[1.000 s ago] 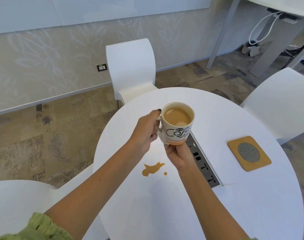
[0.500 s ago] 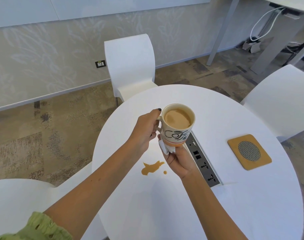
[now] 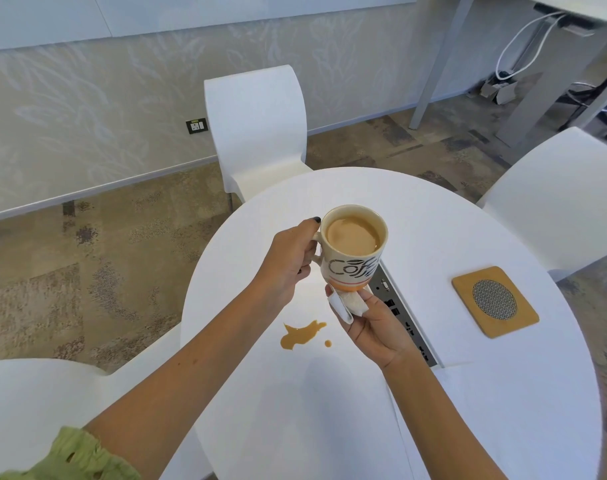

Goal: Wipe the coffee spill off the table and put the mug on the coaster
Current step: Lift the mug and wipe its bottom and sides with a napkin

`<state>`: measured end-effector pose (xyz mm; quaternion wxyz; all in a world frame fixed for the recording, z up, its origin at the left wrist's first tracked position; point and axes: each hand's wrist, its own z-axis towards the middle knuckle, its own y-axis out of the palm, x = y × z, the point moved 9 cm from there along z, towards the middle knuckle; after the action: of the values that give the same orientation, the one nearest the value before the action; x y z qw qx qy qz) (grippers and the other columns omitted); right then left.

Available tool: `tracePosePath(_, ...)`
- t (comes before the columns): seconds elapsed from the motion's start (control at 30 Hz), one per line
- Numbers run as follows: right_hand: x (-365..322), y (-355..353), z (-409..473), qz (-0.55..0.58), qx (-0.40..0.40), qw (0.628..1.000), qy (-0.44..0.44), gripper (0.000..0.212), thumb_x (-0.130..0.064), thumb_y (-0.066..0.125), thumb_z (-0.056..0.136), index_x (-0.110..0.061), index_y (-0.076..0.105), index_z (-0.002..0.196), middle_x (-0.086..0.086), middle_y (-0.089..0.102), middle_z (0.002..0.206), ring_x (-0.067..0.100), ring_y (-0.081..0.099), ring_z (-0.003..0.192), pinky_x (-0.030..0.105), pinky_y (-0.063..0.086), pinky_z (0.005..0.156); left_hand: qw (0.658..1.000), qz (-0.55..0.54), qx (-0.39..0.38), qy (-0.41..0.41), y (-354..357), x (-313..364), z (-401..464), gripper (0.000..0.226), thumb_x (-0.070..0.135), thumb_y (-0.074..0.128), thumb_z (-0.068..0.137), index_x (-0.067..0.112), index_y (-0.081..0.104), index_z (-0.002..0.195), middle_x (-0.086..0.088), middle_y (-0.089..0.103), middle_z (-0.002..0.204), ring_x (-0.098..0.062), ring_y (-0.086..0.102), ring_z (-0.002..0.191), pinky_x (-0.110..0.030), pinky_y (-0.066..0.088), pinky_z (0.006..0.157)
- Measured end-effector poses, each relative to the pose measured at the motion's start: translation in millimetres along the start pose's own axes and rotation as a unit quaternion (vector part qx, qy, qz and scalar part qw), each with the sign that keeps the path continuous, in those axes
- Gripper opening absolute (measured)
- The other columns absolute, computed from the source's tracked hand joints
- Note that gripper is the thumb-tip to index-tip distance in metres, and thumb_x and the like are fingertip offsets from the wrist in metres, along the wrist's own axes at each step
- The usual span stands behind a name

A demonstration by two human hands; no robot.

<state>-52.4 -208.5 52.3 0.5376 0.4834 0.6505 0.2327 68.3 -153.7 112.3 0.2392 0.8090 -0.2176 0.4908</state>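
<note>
Starting nearest, at the lower left: green sleeve [image 3: 70, 459], bare forearm reaching up over round white table [image 3: 468, 410]. Left hand [image 3: 288, 261] raised above the tabletop, fingers curled round the handle of the mug [image 3: 352, 249], dark-polished thumbnail up at the rim. Right hand [image 3: 374, 327] just below, palm up, fingers pinching a folded white tissue [image 3: 350, 303] against the underside of the mug. Mug held upright in the air, clear of the table, nearly full of milky coffee, dark lettering on its side and an orange band near the base. Coffee spill [image 3: 300, 336] on the tabletop just left of the right wrist: a tan puddle with one small drop beside it, not touched by either hand. Grey socket strip [image 3: 404, 317] set into the table, running diagonally behind the right hand. Coaster [image 3: 496, 301] further right, well apart from the mug, tan and square with a round grey mesh centre, lying flat. Beyond the table: white chair [image 3: 257, 126] at the far edge, another white chair [image 3: 558, 195] at right, patterned carpet, wall socket [image 3: 197, 126] low on the pale wall.
</note>
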Motion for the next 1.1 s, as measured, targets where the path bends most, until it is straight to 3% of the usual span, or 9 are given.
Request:
tracePosePath(0.2, -1, -2, -7, 0.048, -0.013, 0.999, -0.001, 0.038, 0.004, 0.058, 0.072, 0.003, 0.068, 0.109, 0.019, 0.066, 0.116, 0.026, 0.064, 0.107, 0.032, 0.055, 0.087, 1.000, -0.005, -0.007, 0.007, 5, 1, -1, 0.013, 0.026, 0.050, 0.087, 0.014, 0.046, 0.087, 0.004, 0.025, 0.055, -0.016, 0.016, 0.056, -0.027, 0.019, 0.050)
tracePosePath(0.37, -6, -11, -14, 0.061, 0.016, 0.998, -0.009, 0.042, 0.007, 0.035, 0.080, 0.007, 0.069, 0.104, 0.023, 0.067, 0.110, 0.028, 0.066, 0.102, 0.031, 0.057, 0.083, 1.000, -0.002, -0.011, 0.011, 6, 3, -3, 0.013, 0.026, 0.050, 0.085, 0.015, 0.046, 0.086, 0.005, 0.026, 0.053, -0.015, 0.017, 0.052, -0.025, 0.020, 0.047)
tracePosePath(0.53, -15, -16, -19, 0.039, 0.044, 0.998, -0.006, 0.040, 0.003, 0.035, 0.080, 0.008, 0.071, 0.096, 0.023, 0.070, 0.102, 0.029, 0.069, 0.095, 0.030, 0.058, 0.074, 1.000, -0.005, -0.011, 0.006, 6, 2, -5, 0.013, 0.026, 0.051, 0.086, 0.014, 0.045, 0.086, 0.004, 0.023, 0.055, -0.017, 0.015, 0.056, -0.031, 0.016, 0.055)
tracePosePath(0.7, -20, -22, -23, 0.076, 0.079, 0.994, -0.001, 0.038, 0.003, 0.037, 0.077, 0.011, 0.071, 0.093, 0.028, 0.066, 0.099, 0.033, 0.071, 0.086, 0.030, 0.059, 0.062, 1.000, -0.004, -0.015, 0.007, 8, 4, -7, 0.013, 0.025, 0.050, 0.086, 0.013, 0.045, 0.084, 0.004, 0.022, 0.055, -0.016, 0.016, 0.053, -0.026, 0.018, 0.049)
tracePosePath(0.9, -30, -28, -27, 0.097, 0.111, 0.989, -0.016, 0.034, 0.003, 0.037, 0.078, 0.012, 0.059, 0.103, 0.030, 0.056, 0.109, 0.035, 0.070, 0.082, 0.030, 0.059, 0.057, 1.000, -0.016, -0.008, 0.001, 4, 2, -9, 0.022, 0.023, 0.049, 0.087, 0.016, 0.038, 0.070, 0.007, 0.023, 0.051, -0.014, 0.016, 0.050, -0.024, 0.019, 0.047)
tracePosePath(1.1, -35, -32, -25, 0.107, 0.124, 0.986, -0.006, 0.039, 0.002, 0.039, 0.078, 0.008, 0.052, 0.115, 0.028, 0.054, 0.109, 0.033, 0.071, 0.078, 0.027, 0.059, 0.056, 1.000, -0.027, -0.009, -0.004, 3, -1, -10, 0.029, 0.021, 0.048, 0.088, 0.022, 0.044, 0.059, 0.006, 0.023, 0.052, -0.014, 0.016, 0.050, -0.027, 0.016, 0.050)
